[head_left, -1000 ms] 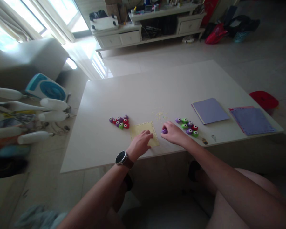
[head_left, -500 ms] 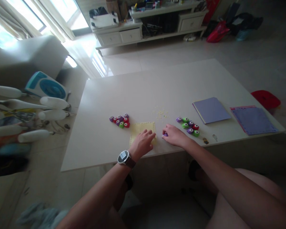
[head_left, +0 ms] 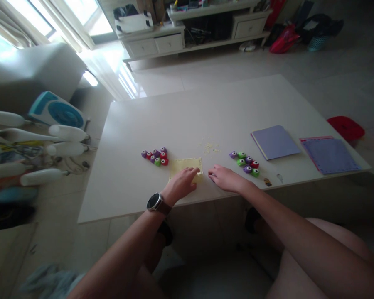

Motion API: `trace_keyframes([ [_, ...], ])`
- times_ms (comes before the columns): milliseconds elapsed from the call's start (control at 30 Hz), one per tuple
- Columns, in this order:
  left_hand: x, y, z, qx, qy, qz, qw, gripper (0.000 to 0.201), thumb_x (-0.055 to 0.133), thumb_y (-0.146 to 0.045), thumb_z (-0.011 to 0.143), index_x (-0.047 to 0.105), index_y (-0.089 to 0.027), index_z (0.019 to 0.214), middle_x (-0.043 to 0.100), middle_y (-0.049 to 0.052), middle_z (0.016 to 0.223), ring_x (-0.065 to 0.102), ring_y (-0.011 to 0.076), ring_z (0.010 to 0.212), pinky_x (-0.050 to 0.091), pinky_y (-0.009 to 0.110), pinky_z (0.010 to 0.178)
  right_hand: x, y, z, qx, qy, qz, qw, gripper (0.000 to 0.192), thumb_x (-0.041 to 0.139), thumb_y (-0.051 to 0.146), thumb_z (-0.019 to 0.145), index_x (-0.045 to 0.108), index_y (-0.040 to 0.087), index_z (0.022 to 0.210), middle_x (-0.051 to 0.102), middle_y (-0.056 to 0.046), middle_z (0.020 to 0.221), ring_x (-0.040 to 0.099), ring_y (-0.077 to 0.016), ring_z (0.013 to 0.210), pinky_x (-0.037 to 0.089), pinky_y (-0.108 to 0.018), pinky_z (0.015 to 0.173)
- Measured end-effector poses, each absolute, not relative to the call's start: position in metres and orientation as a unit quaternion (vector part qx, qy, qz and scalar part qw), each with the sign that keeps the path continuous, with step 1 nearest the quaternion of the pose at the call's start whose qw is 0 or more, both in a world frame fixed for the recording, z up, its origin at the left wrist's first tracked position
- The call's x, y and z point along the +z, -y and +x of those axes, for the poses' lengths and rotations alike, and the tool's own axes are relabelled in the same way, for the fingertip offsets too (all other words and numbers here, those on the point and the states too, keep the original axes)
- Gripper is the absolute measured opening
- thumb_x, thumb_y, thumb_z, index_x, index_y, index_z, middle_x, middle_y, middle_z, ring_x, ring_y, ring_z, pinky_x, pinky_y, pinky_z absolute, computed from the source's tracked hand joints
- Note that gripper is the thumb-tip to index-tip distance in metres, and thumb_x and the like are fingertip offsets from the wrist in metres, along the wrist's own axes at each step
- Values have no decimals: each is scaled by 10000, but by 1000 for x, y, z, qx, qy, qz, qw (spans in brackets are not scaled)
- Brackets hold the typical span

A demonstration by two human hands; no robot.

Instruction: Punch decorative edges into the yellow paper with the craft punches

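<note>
Presently: left hand (head_left: 182,184) flat on yellow paper sheet (head_left: 183,166) at worktop (head_left: 190,116) near edge, fingers spread, grasping nothing. Right hand (head_left: 226,179) just beside sheet, fingers curled over small dark item; whether they grip it cannot be told.

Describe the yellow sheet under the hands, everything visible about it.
The yellow sheet is a pale, thin, roughly square piece that looks like paper, lying flat on the white table near its front edge. Its far and right edges show a row of small notches or holes. The left hand rests on its near part, covering much of it. The right hand sits at its right edge, with something small and dark at its fingers; whether that touches the sheet cannot be told. Pale crumbs lie just beyond it.
</note>
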State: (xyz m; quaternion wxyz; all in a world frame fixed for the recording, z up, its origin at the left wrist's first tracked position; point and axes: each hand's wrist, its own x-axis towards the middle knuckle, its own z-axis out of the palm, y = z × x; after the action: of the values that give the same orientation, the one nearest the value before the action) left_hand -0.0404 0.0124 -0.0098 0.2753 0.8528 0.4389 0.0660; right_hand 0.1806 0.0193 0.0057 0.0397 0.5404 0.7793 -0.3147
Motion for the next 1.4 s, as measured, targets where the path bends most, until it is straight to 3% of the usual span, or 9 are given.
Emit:
trace_keyframes([
  [167,-10,-13,-42,69,-439,851,279,399,607,-130,822,562,-217,1210,679,86,1174,629,243,1131,506,379,983,6,-19,181,-317,-791,523,11,120,693,247,901,672,185,1002,654,-69,1014,618,-186,924,421,-244,817],
  [600,-7,-14,-41,69,-440,850,282,385,603,-129,837,575,-197,1214,688,97,1172,631,247,1133,502,382,994,10,-18,177,-323,-814,481,-43,139,599,142,863,712,211,906,728,-50,955,645,-186,908,433,-254,810],
  [933,-9,-11,-42,53,-410,877,246,450,747,-198,756,590,-217,1178,652,73,1128,589,253,1110,520,383,954,1,-19,174,-343,-801,485,-76,144,611,118,838,716,203,891,742,-54,936,662,-191,874,449,-257,790],
  [1400,-9,-12,-39,42,-408,883,230,371,637,-117,772,608,-200,1133,668,69,1069,589,241,1090,526,369,942,4,-19,174,-335,-799,494,-65,152,612,102,818,713,204,868,742,-52,917,659,-184,858,440,-252,766],
])
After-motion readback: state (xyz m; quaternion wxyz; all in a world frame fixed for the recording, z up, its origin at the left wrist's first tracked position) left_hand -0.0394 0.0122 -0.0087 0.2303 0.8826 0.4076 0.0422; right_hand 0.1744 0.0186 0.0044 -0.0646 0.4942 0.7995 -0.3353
